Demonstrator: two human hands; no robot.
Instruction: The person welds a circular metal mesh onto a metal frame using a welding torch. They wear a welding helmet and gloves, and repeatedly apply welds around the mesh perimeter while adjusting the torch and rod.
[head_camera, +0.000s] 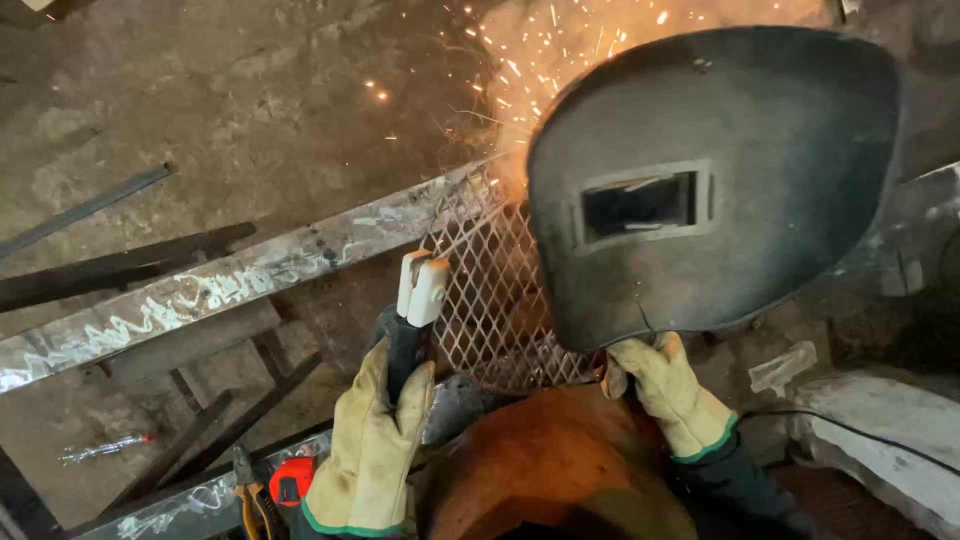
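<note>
Hands: two, both in yellow leather gloves. Left hand (368, 450) had fingers wrapped round one electrode holder (412, 318), near centre, white jaw tips pointing far toward mesh. Right hand (672, 392) had fingers clenched on handle of one dark welding shield (720, 185), raised at right. One expanded-metal mesh panel (490, 300) sat between hands, against one steel angle bar (230, 280). Sparks (540, 60) flew at far centre. One plier pair (250, 495) lay near left.

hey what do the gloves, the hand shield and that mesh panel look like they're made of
Gloves, left hand and right hand: pale yellow leather by the look, creased and seamed, with green cuffs.
Hand shield: dark, matte, scuffed; probably fibre or plastic.
Mesh panel: expanded metal, diamond openings, rusty.
</note>
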